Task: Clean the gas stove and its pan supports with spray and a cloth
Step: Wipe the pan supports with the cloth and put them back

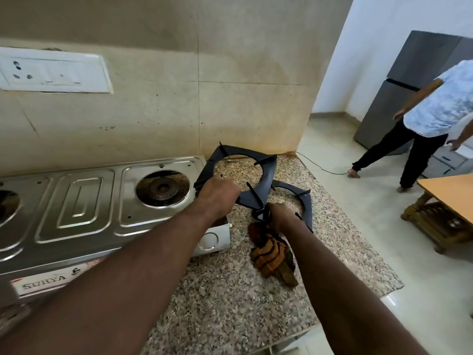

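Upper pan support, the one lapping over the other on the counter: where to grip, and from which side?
Grip the upper pan support on its flat near-left bar, between corners, coming from the stove side, as the left hand does. Prongs rise at the corners, and its near-right corner lies over the lower pan support, so that side is crowded.

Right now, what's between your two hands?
In the head view, a corner of the upper pan support, with its prong, lies between the left hand, gripping it, and the right hand, holding the cloth.

Black pan supports [269, 174], cloth [273, 254] beside stove [84, 198]
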